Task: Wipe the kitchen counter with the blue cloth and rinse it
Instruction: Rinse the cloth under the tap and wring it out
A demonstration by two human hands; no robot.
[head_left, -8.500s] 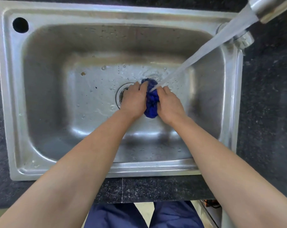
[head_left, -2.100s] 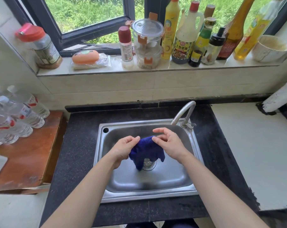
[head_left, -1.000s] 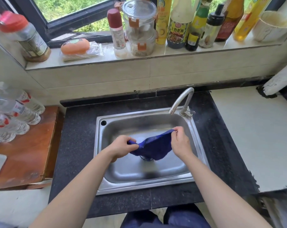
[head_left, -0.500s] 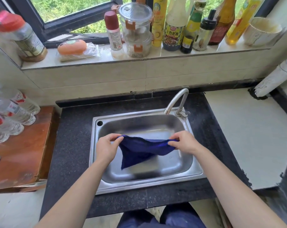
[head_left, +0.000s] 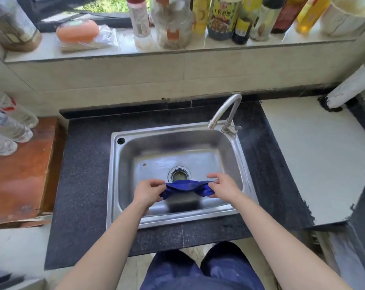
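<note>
The sink basin (head_left: 148, 155) lies open around the drain (head_left: 179, 174); the faucet (head_left: 231, 115) arches over its back right corner; bottles (head_left: 223, 17) crowd the windowsill (head_left: 198, 47).

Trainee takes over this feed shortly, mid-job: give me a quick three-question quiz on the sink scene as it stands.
1. True or false: water is running from the faucet.
2. The left hand and right hand hold the blue cloth stretched over: A) the sink; B) the wooden table; C) the windowsill.
3. What round fitting shows in the sink floor just beyond the cloth?
Key: 1 false; 2 A; 3 the drain.
</note>
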